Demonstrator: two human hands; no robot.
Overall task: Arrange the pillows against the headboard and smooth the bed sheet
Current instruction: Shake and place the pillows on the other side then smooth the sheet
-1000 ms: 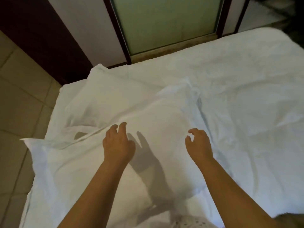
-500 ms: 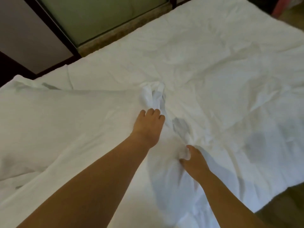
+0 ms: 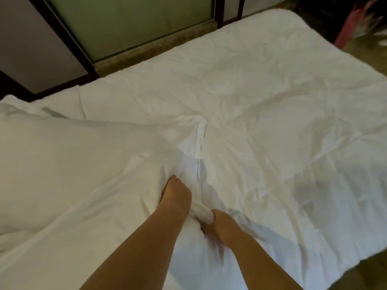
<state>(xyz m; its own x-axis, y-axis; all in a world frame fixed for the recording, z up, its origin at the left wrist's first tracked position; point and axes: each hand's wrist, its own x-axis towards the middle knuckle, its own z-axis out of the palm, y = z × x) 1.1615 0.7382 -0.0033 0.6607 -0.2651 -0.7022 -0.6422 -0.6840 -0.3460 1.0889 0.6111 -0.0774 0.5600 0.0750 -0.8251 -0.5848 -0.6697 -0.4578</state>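
A large white pillow [image 3: 79,168] lies across the left half of the bed, its right end bunched into folds near the middle. The wrinkled white bed sheet [image 3: 272,122] covers the rest of the mattress to the right. My left hand [image 3: 177,192] presses into the pillow's right end, fingers curled into the cloth. My right hand [image 3: 222,225] sits just beside it and is closed around a rolled fold of the pillow's edge. A second pillow corner [image 3: 14,105] shows at the far left.
A frosted glass panel in a dark frame [image 3: 136,24] and a stone sill [image 3: 150,53] run along the bed's far side. Something pink [image 3: 347,24] stands at the top right. Brown floor [image 3: 356,275] shows past the bed's right edge.
My view swung right, away from the floor on the left. Both hands came down to the pillow's right end; the left drew back toward me and the right closed on a fold.
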